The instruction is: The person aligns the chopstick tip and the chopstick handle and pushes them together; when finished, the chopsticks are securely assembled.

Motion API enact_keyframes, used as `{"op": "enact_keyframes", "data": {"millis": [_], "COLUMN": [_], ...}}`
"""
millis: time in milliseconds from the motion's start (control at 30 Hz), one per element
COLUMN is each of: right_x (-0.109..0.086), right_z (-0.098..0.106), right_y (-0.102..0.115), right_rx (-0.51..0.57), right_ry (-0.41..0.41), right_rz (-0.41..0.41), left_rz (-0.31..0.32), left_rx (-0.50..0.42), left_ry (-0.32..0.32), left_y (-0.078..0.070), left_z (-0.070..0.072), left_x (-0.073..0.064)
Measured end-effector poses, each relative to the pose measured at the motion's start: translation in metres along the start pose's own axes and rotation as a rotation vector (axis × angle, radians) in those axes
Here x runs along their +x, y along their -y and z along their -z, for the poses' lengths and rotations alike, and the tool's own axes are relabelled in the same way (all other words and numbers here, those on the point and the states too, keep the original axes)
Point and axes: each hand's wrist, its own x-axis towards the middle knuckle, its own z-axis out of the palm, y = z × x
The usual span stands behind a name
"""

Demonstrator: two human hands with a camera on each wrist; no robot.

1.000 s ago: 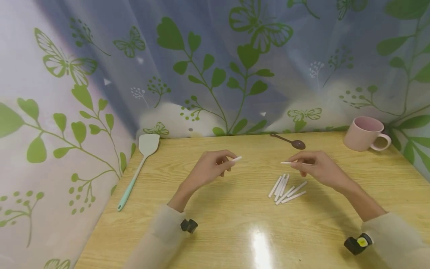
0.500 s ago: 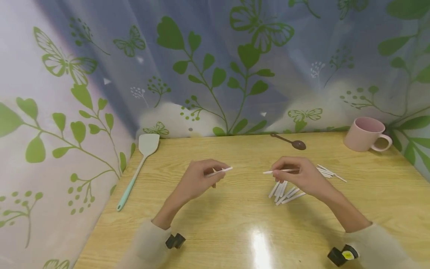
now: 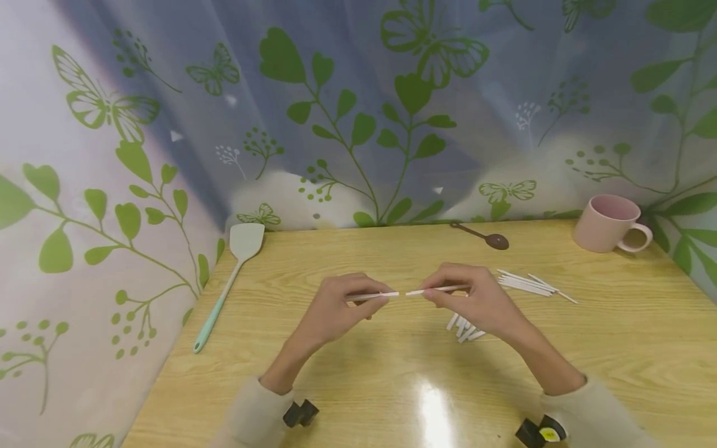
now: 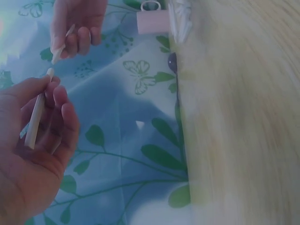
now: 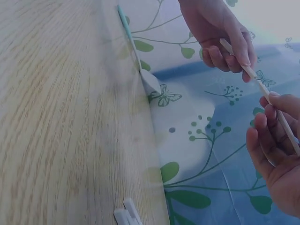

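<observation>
My left hand pinches a slim white stick between thumb and fingertips, its rear end lying over the curled fingers. Facing it, my right hand pinches a similar white stick the same way. The two sticks point tip to tip above the table, with a small gap between them in the head view. Below my right hand lies a pile of short white sticks, partly covered by that hand. A second pile of longer white sticks lies beyond the right wrist.
A pale spatula with a mint handle lies along the left side of the wooden table. At the back are a brown spoon and, farther right, a pink mug. A leaf-patterned curtain hangs behind.
Both hands have come lower and nearer the body. The right hand has moved left and the left has lately shifted right, bringing the stick tips close. The longer-stick pile has come into sight.
</observation>
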Motion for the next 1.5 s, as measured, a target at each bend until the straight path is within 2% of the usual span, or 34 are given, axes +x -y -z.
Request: {"op": "enact_keyframes", "data": {"millis": [233,567,800,967,1267,1500], "right_x": [0.001,-0.002,-0.004,-0.004,-0.001,-0.004], "right_z": [-0.004,-0.007,-0.007,-0.005,-0.006,-0.009], "right_y": [0.006,0.010,0.013,0.012,0.009,0.009], "right_rx": [0.004,-0.014,-0.060,-0.030,0.085,0.073], "right_ry": [-0.014,-0.047,-0.064,-0.057,-0.016,-0.025], "right_rz": [0.014,0.026,0.027,-0.002,-0.060,-0.094], "left_rz": [-0.031,-0.045,-0.012,0.022,0.071,0.112], "left_rx": [-0.021,-0.035,-0.064,-0.112,-0.168,-0.194], "left_ry": [-0.005,-0.004,-0.026,-0.026,-0.014,-0.009], "left_y": [-0.007,-0.006,-0.002,-0.002,-0.007,-0.005], "left_z": [-0.003,-0.004,-0.011,-0.014,-0.012,-0.017], "left_x": [0.002,0.002,0.002,0.004,0.007,0.006]}}
